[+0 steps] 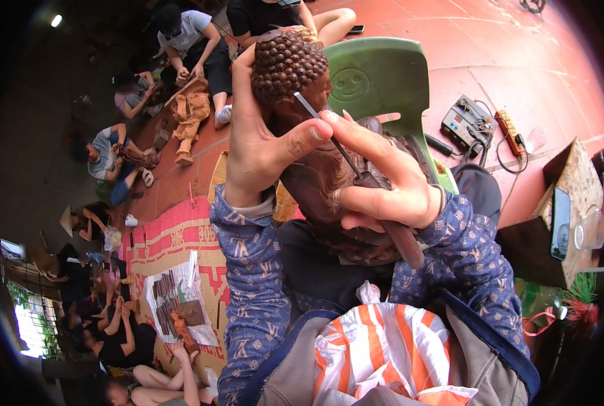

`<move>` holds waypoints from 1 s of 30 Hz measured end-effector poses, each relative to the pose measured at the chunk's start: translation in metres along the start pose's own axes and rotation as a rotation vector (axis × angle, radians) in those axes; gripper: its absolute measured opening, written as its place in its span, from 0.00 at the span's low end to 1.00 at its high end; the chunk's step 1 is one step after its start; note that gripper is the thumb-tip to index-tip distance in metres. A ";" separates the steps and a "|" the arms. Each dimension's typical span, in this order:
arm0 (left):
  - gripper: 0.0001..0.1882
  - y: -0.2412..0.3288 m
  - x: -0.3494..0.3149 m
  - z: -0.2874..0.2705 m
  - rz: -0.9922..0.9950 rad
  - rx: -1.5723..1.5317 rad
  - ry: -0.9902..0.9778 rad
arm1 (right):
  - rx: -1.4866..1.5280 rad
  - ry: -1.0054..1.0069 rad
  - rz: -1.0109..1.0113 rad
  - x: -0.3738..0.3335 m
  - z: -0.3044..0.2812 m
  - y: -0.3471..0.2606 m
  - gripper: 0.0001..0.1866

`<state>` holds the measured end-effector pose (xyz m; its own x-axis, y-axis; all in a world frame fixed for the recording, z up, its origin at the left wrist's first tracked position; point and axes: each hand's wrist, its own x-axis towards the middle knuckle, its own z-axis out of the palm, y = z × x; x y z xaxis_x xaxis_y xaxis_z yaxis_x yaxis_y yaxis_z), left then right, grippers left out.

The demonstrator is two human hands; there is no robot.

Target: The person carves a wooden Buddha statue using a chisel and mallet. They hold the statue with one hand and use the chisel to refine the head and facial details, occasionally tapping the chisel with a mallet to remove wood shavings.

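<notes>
A dark brown wooden statue (309, 179) with a head of knobbly curls stands in front of me, above my lap. My left hand (265, 139) wraps round the back and side of its head, the thumb stretched toward the neck. In my right hand (390, 172) is a carving chisel (346, 157) with a thin metal shaft and a wooden handle. The chisel's flat tip lies close to the side of the statue's face; whether it touches, I cannot tell. My left fingertips are partly hidden behind the head.
Behind the statue stands a green plastic chair (383, 74). To the right are a grey control box (468, 125), an orange power strip (510, 132) and a wooden block (573, 203) bearing a phone (560, 223). At left, a cloth of carving tools (170, 298) lies on cardboard; several people sit carving beyond.
</notes>
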<state>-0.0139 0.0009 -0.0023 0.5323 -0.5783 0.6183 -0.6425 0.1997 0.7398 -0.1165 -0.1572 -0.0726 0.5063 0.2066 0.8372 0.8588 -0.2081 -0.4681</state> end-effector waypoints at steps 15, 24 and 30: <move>0.49 0.003 0.002 0.006 0.042 0.010 0.028 | -0.090 0.008 -0.205 0.014 -0.006 -0.003 0.14; 0.49 0.005 -0.001 0.006 0.035 0.008 0.031 | -0.135 -0.147 -0.149 0.024 -0.024 -0.009 0.12; 0.45 -0.003 -0.001 0.003 0.073 0.047 0.034 | -0.352 -0.336 -0.247 0.032 -0.045 -0.012 0.10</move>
<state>-0.0150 -0.0015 -0.0060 0.5013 -0.5359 0.6794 -0.7048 0.2025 0.6799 -0.1138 -0.1909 -0.0275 0.3393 0.5722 0.7466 0.9067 -0.4103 -0.0976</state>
